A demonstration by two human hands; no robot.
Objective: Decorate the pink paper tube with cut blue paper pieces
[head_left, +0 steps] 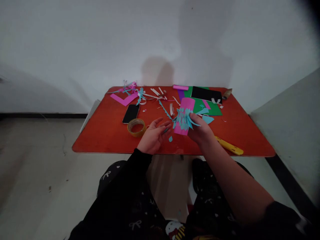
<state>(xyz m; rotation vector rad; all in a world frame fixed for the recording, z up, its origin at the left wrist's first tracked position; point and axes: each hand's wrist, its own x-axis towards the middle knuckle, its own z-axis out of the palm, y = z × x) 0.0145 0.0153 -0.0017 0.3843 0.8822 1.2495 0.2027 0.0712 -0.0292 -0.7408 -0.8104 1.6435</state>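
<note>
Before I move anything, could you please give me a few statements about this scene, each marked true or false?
1. The right hand holds the pink paper piece with blue cutouts on it. True.
2. The phone is in the left hand. False: the phone lies on the red table, apart from the left hand.
3. The tape roll sits nearer the person than the phone does. True.
4. The yellow tool lies left of the tape roll. False: the yellow tool lies to its right, near the front edge.
5. A green sheet lies partly under a black rectangular item. True.
</note>
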